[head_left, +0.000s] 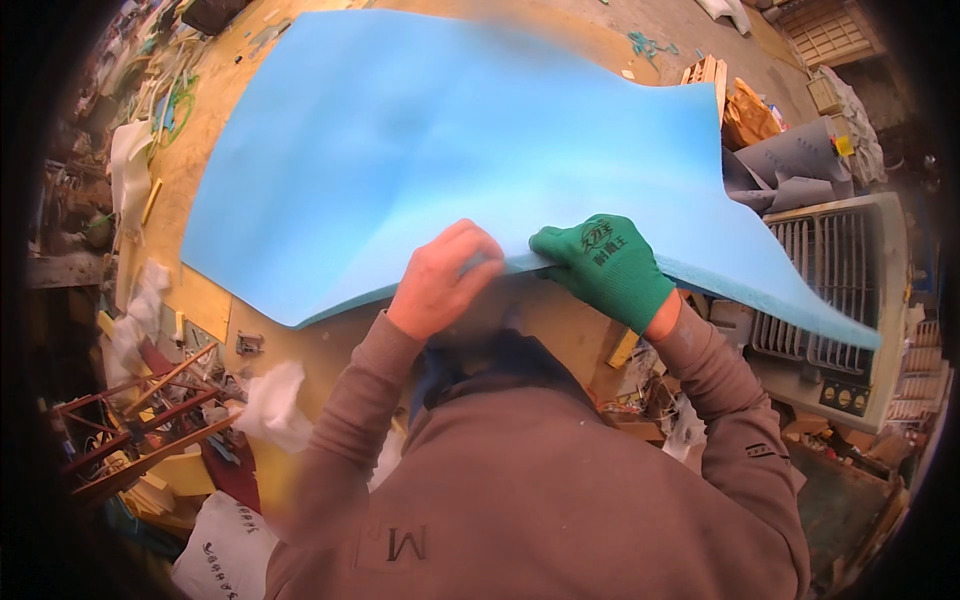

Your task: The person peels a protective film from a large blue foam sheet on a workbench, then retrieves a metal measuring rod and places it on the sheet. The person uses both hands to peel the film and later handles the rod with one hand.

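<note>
A large light-blue foam sheet spreads out in front of me, its near edge raised and wavy. My left hand is bare, with its fingers curled closed at that near edge, pinching it. A green knit work glove covers my right hand, which is closed round the same edge a short way to the right. Its thumb points toward my left hand, and its other fingers are hidden under the sheet. Between the two hands a short stretch of the foam's edge shows.
To the right stands a beige appliance with a slatted grille; the sheet's right corner lies over it. Behind it are grey rolls. At the lower left are a reddish metal frame and a white sack. Scraps litter the left floor.
</note>
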A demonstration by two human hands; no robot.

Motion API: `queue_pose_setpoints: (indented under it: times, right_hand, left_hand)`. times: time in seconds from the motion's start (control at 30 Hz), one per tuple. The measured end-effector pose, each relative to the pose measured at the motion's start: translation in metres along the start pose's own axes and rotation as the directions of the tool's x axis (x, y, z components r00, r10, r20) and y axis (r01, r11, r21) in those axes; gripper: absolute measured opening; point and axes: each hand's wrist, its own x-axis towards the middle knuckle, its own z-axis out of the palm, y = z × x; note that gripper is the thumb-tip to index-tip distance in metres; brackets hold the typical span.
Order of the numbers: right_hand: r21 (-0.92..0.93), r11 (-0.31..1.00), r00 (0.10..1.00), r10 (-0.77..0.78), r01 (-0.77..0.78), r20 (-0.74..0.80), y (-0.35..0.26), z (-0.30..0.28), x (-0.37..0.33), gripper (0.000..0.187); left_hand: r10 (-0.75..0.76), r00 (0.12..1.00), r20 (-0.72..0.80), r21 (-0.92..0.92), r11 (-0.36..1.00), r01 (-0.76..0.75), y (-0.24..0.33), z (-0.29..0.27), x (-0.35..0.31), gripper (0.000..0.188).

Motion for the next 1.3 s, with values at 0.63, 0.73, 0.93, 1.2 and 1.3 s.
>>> queue_pose_setpoints:
  times: [0.63, 0.73, 0.93, 1.2, 1.3]
  right_hand:
    - [0.112, 0.994, 0.997, -0.014, 0.005, 0.079, 0.015, 0.013, 0.012, 0.026]
    - [0.141, 0.990, 0.999, -0.030, 0.028, 0.012, 0.016, 0.014, 0.014, 0.023]
    - [0.107, 0.994, 0.996, -0.033, 0.024, 0.082, 0.017, 0.016, 0.015, 0.021]
    - [0.088, 0.993, 0.975, 0.055, -0.076, 0.217, 0.020, 0.000, 0.018, 0.022]
    - [0.098, 0.991, 0.972, 0.068, -0.092, 0.225, 0.020, -0.001, 0.019, 0.023]
  left_hand:
    - [0.043, 0.999, 0.013, 0.081, 0.996, -0.044, 0.001, 0.004, 0.001, 0.014]
    - [0.047, 0.999, 0.024, 0.074, 0.996, -0.049, 0.003, 0.003, 0.004, 0.012]
    - [0.075, 0.992, 0.097, 0.161, 0.983, -0.090, 0.003, 0.002, 0.008, 0.015]
    - [0.025, 0.999, 0.035, 0.183, 0.983, -0.031, -0.009, -0.008, -0.008, 0.016]
    - [0.038, 0.999, -0.031, 0.149, 0.988, -0.033, -0.013, -0.008, -0.011, 0.014]
